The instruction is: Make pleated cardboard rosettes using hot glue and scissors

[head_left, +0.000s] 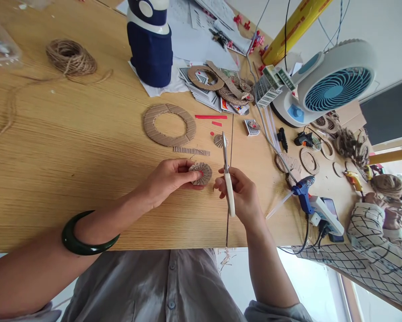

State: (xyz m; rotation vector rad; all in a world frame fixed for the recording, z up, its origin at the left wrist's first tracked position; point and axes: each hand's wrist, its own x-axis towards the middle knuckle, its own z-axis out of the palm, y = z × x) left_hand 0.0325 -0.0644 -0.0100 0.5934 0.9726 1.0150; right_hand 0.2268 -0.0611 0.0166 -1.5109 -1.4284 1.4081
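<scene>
Head view centres on a small pleated rosette (pixel 205 175), held just above the near part of the desk (pixel 120 107), in front of the person's body. The left hand (pixel 169 180) has a closed, pinching grip on its left edge, thumb on top and fingers beneath, with the thumb tip by the red centre (pixel 201 173); this probably keeps the folds flat and the middle in place. The right hand (pixel 243 192), just beside it, has its grip curled around the pale handle of the scissors (pixel 228 181). Their blades look together and point away from the body, which seems to keep the tips off the rosette. Beyond the hands, a corrugated strip (pixel 191 151) lies below a cardboard ring (pixel 151 126); to its right are a long red strip (pixel 210 117), a shorter red piece (pixel 216 123), a loose red dot (pixel 212 133) and a second rosette (pixel 217 141), partly behind the blades, all presumably laid out for easy reach. Farther off, a navy bottle (pixel 150 58) stands on white paper, perhaps to protect the wood, and a twine coil (pixel 68 58) rests to the left. At right, a blue glue gun (pixel 303 194) sits against a power strip (pixel 328 215), near another person's checked sleeve (pixel 365 221).
</scene>
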